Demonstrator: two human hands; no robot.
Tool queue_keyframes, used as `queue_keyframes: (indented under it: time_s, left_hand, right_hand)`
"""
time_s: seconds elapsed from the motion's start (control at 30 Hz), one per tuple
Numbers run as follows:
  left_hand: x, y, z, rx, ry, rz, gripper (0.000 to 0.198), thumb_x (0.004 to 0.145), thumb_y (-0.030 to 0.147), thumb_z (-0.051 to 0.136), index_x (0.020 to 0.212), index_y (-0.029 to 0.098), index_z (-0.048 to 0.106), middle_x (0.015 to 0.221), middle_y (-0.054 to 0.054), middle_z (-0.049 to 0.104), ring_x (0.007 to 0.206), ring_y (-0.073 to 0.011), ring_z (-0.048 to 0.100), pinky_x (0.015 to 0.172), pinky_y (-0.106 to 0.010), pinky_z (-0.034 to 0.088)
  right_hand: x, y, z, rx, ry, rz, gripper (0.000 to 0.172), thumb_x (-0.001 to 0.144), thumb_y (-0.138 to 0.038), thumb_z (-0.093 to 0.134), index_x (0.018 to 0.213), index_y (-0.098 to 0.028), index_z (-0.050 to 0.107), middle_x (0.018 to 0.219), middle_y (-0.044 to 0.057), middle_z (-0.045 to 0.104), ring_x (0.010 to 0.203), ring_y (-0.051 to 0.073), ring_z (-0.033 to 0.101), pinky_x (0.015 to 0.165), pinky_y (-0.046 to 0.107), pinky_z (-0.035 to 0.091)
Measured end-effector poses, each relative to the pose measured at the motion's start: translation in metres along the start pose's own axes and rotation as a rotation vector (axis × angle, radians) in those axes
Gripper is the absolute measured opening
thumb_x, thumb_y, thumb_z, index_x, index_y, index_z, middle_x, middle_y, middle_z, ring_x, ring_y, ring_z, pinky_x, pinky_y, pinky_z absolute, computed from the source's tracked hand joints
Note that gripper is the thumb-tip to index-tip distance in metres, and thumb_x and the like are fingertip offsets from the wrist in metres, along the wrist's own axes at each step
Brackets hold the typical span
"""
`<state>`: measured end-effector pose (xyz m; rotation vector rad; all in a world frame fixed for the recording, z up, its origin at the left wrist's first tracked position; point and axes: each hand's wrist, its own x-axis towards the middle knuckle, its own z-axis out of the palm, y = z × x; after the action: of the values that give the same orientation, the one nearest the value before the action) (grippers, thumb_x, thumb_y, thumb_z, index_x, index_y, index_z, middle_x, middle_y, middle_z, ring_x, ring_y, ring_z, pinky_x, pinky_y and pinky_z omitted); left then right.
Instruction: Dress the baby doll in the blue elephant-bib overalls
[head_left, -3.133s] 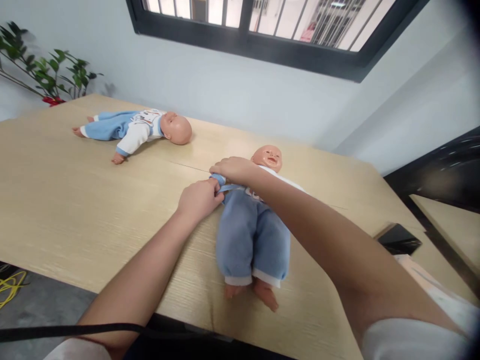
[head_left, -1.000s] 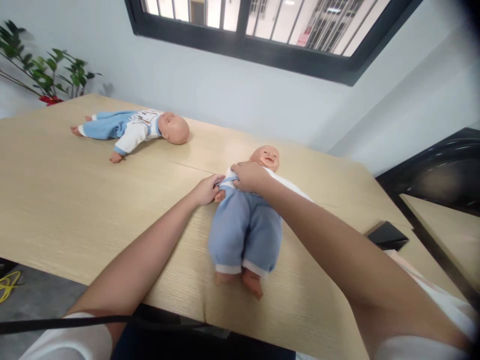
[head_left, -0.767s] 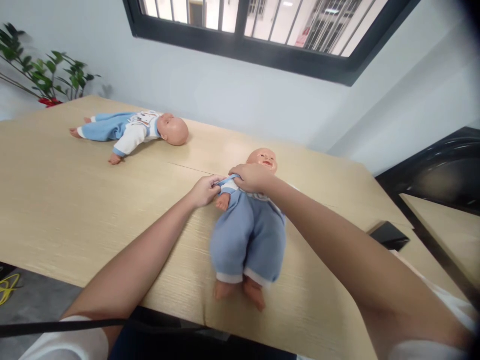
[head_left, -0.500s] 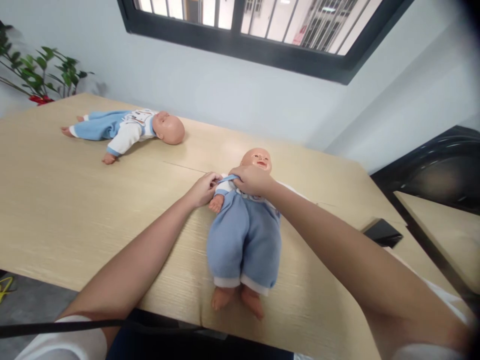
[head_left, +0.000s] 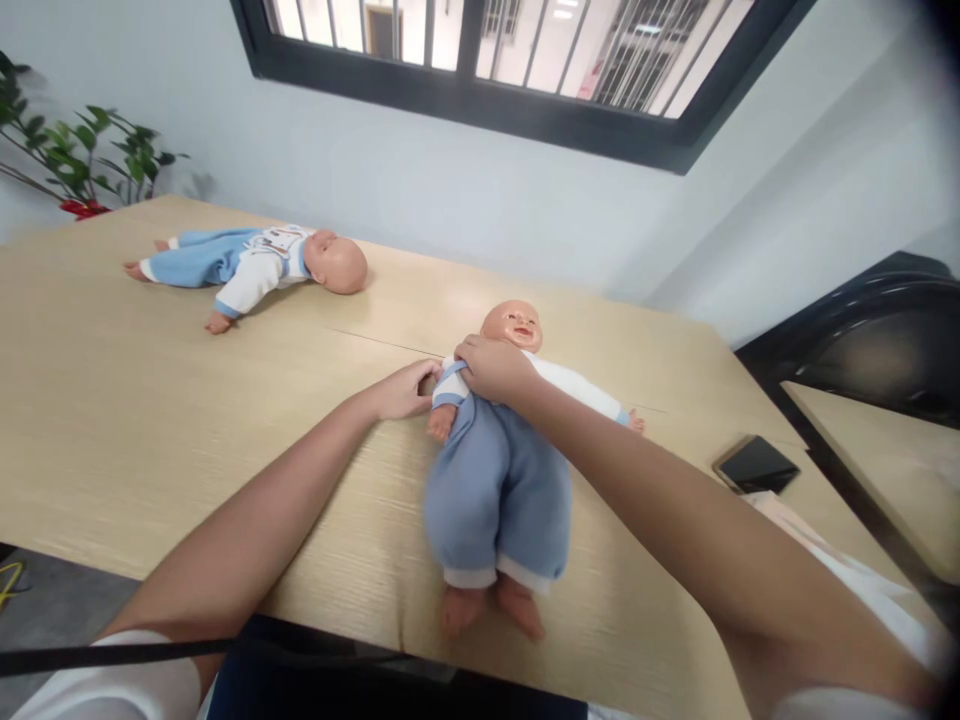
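On the tabletop point(head_left: 187, 420), the doll point(head_left: 469, 490) is laid feet near, head far; its strap point(head_left: 454, 368) is pinched by the right hand point(head_left: 495, 367); the left hand point(head_left: 405, 390), thumb and fingers parted, is placed left of the sleeve point(head_left: 449, 388).

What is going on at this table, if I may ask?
A person is handling the clothes of a doll lying face up on the table. The right hand holds a blue strip by the doll's upper arm; the left hand is at the sleeve, its hold unclear. A second dressed doll lies farther off to the left, untouched.
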<state>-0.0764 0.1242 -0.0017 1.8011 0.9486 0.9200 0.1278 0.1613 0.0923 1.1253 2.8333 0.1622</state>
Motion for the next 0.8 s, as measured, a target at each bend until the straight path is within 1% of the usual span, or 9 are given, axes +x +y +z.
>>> queue_keyframes:
  time_s: [0.07,0.13,0.3,0.37,0.43,0.53,0.67,0.73,0.8]
  left_hand:
    - [0.000,0.002,0.004,-0.045,0.031,0.008,0.021,0.082,0.033,0.064,0.093,0.019,0.055,0.092,-0.001,0.056,0.083,-0.0160,0.050,0.077,-0.028,0.043]
    - [0.003,0.001,0.008,-0.088,0.090,0.006,0.018,0.086,0.035,0.060,0.093,0.020,0.053,0.090,-0.001,0.055,0.082,-0.0152,0.049,0.076,-0.028,0.042]
    - [0.014,-0.007,0.018,-0.205,0.270,-0.016,0.018,0.085,0.030,0.060,0.093,0.022,0.046,0.083,0.002,0.052,0.076,-0.0132,0.050,0.069,-0.024,0.040]
    - [0.020,-0.010,0.021,-0.259,0.324,-0.034,0.022,0.084,0.029,0.059,0.100,0.022,0.046,0.088,0.001,0.057,0.078,-0.0132,0.054,0.070,-0.024,0.042]
    - [0.025,-0.012,0.025,-0.312,0.374,-0.064,0.029,0.084,0.029,0.058,0.110,0.021,0.047,0.097,-0.002,0.063,0.081,-0.0136,0.059,0.071,-0.025,0.045]
    - [0.031,-0.013,0.027,-0.376,0.443,-0.119,0.038,0.084,0.028,0.057,0.120,0.018,0.049,0.107,-0.007,0.068,0.085,-0.0145,0.064,0.073,-0.026,0.048]
    - [0.035,-0.011,0.029,-0.415,0.503,-0.170,0.038,0.082,0.030,0.062,0.117,0.015,0.058,0.106,-0.009,0.070,0.085,-0.0149,0.064,0.073,-0.025,0.050]
    - [0.037,-0.010,0.031,-0.429,0.507,-0.179,0.036,0.083,0.032,0.064,0.114,0.015,0.061,0.104,-0.008,0.071,0.084,-0.0146,0.064,0.073,-0.025,0.050]
    - [0.040,-0.008,0.034,-0.442,0.492,-0.189,0.033,0.083,0.033,0.064,0.110,0.015,0.064,0.100,-0.007,0.072,0.082,-0.0140,0.064,0.072,-0.024,0.051]
  right_hand:
    - [0.000,0.001,0.001,0.005,0.007,0.020,0.028,0.100,-0.023,0.047,0.117,-0.015,0.067,0.124,0.016,0.068,0.105,0.026,0.067,0.081,0.032,0.046]
    - [0.000,0.002,0.003,0.017,0.013,0.036,0.027,0.100,-0.022,0.047,0.116,-0.016,0.067,0.122,0.015,0.069,0.103,0.026,0.067,0.078,0.031,0.045]
    - [0.003,0.009,0.005,0.071,0.015,0.011,0.023,0.099,-0.022,0.051,0.112,-0.016,0.068,0.118,0.013,0.071,0.102,0.025,0.068,0.076,0.030,0.043]
    - [0.005,0.014,0.006,0.093,0.010,-0.024,0.023,0.101,-0.028,0.052,0.112,-0.016,0.069,0.117,0.012,0.072,0.102,0.024,0.067,0.078,0.030,0.043]
    - [0.007,0.019,0.007,0.108,0.025,-0.041,0.027,0.103,-0.033,0.051,0.115,-0.016,0.069,0.118,0.012,0.072,0.104,0.024,0.067,0.080,0.030,0.043]
    - [0.007,0.022,0.003,0.082,0.025,-0.051,0.030,0.103,-0.033,0.051,0.122,-0.017,0.068,0.124,0.012,0.070,0.108,0.025,0.066,0.082,0.030,0.043]
    - [0.002,0.018,-0.009,0.002,-0.031,-0.052,0.030,0.104,-0.028,0.045,0.118,-0.016,0.069,0.126,0.015,0.069,0.108,0.027,0.067,0.074,0.029,0.042]
    - [-0.001,0.015,-0.014,-0.021,-0.006,-0.033,0.032,0.105,-0.027,0.042,0.120,-0.014,0.068,0.126,0.016,0.069,0.106,0.027,0.067,0.072,0.029,0.042]
    - [-0.003,0.012,-0.015,-0.016,0.018,0.020,0.034,0.105,-0.028,0.041,0.123,-0.014,0.066,0.123,0.017,0.071,0.102,0.027,0.068,0.073,0.030,0.042]
